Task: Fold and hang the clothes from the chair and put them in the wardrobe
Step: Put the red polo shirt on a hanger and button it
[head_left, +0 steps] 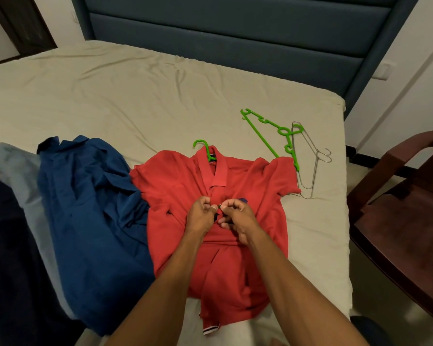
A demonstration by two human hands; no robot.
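A red polo shirt [260,191] lies face up on the bed with a green hanger inside it; the hanger's hook [201,146] sticks out past the collar. My left hand [200,216] and my right hand [238,218] meet at the shirt's button placket, and each pinches the fabric on its side of a small button. A crumpled blue shirt [90,221] lies to the left of the red one, over a light blue garment [15,176]. A dark garment [8,258] fills the far left edge.
A loose green hanger [268,131] and a metal wire hanger [310,161] lie on the beige bedsheet [110,96] to the right of the collar. A dark wooden chair [405,206] stands right of the bed. A padded blue headboard [235,33] runs along the back.
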